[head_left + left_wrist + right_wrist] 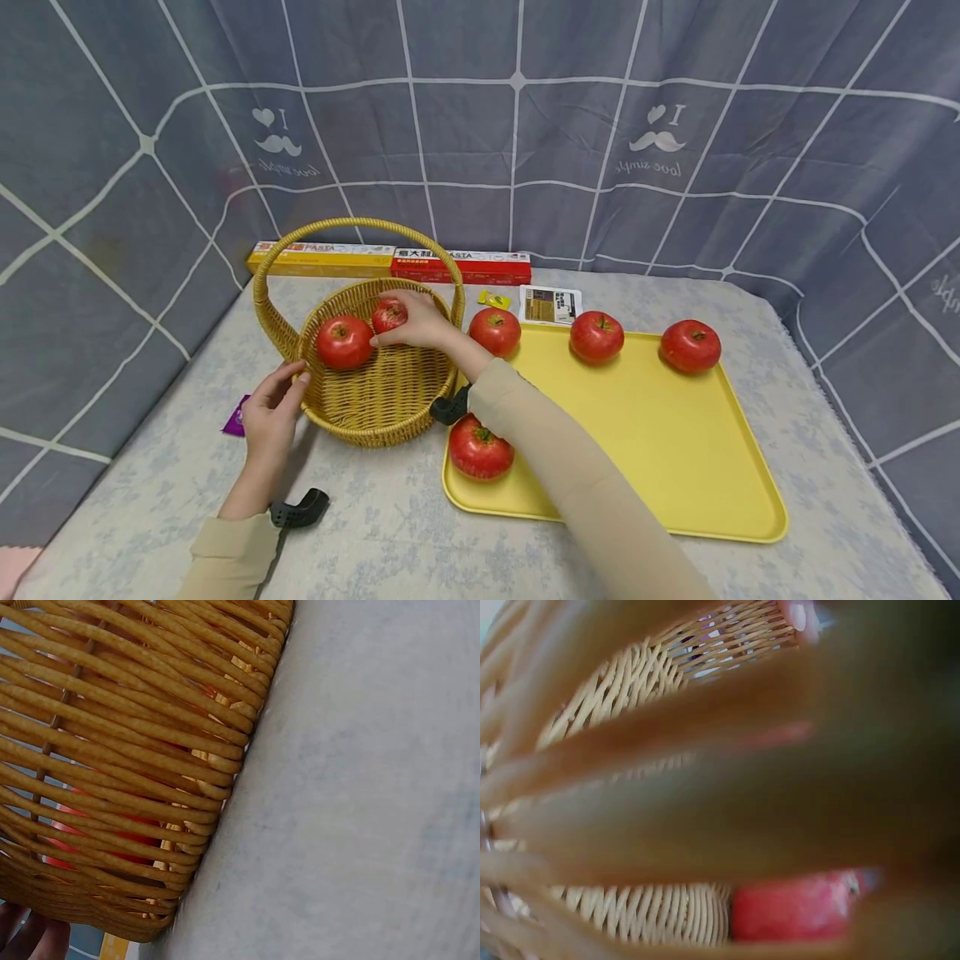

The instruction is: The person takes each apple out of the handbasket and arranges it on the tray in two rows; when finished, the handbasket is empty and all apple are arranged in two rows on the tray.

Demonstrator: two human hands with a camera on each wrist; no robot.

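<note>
Wicker basket [367,392], handled, on the cloth-covered bench [375,533], left of the yellow tray [675,450]: holds two tomatoes. One tomato in the basket [344,342] rests free against the near-left wall; a second, smaller tomato [389,315] sits at the far side under the right hand [416,321], whose fingers curl round it, so it looks not yet let go, though the right wrist view is too blurred to confirm contact with the basket floor. Left hand [270,412]: fingers fairly straight, resting against the basket's outer rim and steadying it, gripping nothing. Tray count: four tomatoes left, namely a near-corner tomato [480,448] partly behind the right forearm, and three along the far edge [495,331], [596,337], [690,346]. Judged progress: two of six moved or being moved into the basket, four outstanding. Other items: two long boxes [390,260] by the backdrop, a small packet [550,305], a purple wrapper [236,417].
</note>
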